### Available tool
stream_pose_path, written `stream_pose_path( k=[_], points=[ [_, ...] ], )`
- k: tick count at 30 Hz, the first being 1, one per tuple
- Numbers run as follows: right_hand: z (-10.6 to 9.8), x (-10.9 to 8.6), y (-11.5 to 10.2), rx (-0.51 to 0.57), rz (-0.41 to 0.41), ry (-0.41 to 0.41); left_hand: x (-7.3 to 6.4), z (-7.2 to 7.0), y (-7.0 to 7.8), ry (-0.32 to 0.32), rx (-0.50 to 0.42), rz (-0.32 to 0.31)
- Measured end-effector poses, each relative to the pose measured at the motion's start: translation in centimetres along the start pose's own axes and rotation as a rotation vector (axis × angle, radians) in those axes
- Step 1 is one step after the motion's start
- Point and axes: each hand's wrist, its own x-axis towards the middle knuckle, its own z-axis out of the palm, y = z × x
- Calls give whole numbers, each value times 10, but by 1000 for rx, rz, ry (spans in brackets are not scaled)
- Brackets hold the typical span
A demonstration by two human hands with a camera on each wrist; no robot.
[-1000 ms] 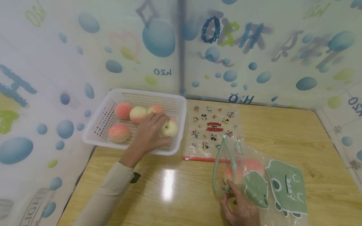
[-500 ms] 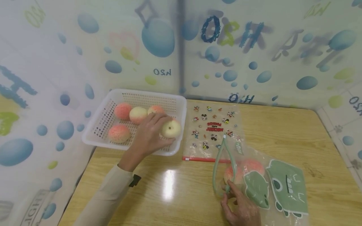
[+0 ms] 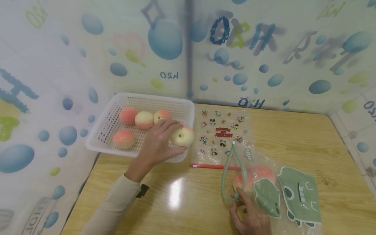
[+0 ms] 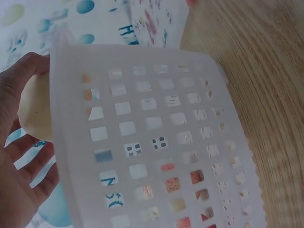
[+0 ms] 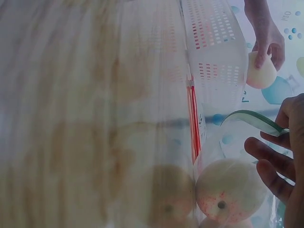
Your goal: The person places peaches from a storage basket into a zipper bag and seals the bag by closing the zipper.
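My left hand (image 3: 160, 140) grips a pale peach (image 3: 182, 135) with a pink blush, held over the right rim of the white plastic basket (image 3: 101, 143). In the left wrist view, the basket wall partly hides this peach (image 4: 35, 107). Down on the right, my right hand (image 3: 251, 213) pinches the green zip edge (image 3: 224, 173) of a clear bag with a green cartoon monster (image 3: 301, 195), keeping its mouth parted. Inside that bag lie pink peaches (image 3: 262, 173), also visible in the right wrist view as a peach (image 5: 230, 190) below my fingers.
Several peaches (image 3: 124, 138) remain in the basket. A flat clear bag with cartoon prints and a red zip strip (image 3: 212, 166) lies between basket and monster bag on the wooden table (image 3: 293, 137). A patterned wall sheet (image 3: 132, 49) rises behind the table.
My left hand has lifted the peach and carried it rightward, from inside the basket to over its right rim. The right hand and the monster bag have stayed in place.
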Motion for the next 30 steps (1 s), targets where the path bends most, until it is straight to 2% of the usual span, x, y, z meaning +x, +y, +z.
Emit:
stream_pose_path(
  k=[10,19,28,30],
  points=[
    [-4,2,-1,2,34,-62,3,4,8,-11,3,18],
    [-3,4,-1,0,9,-41,7,12,16,9,6,102],
    [-2,6,-1,24,-11,-15,10,30,35,-3,66,140],
    [-2,6,-1,18,-8,-23,9,35,40,-16,55,143]
  ],
)
